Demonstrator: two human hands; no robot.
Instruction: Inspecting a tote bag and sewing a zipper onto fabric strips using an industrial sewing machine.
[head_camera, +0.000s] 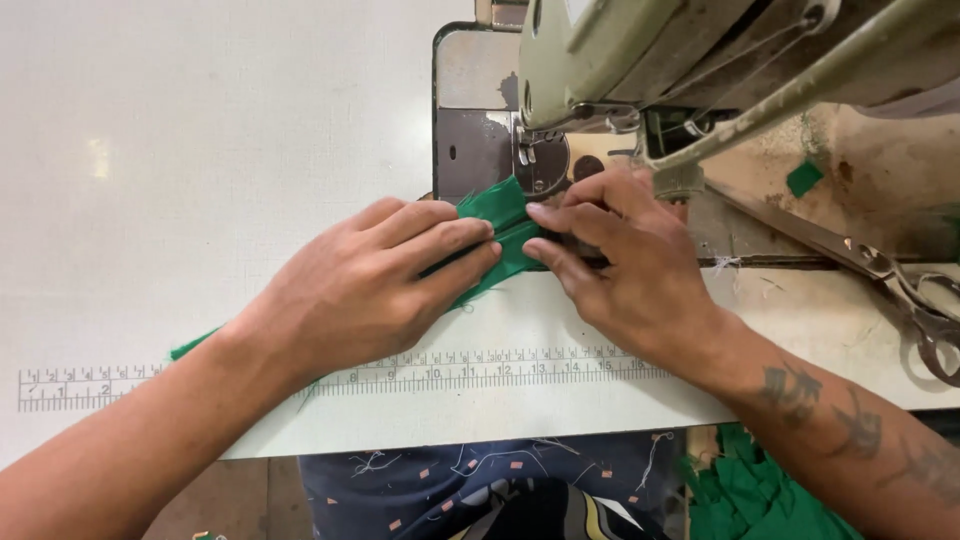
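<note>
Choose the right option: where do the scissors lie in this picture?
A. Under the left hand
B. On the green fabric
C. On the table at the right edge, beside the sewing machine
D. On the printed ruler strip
C: the scissors lie at the right edge of the table, apart from both hands and the green fabric.

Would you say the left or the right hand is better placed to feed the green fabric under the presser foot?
Probably the right hand: its fingertips pinch the green fabric just before the presser foot, while the left hand lies flat further back.
</note>
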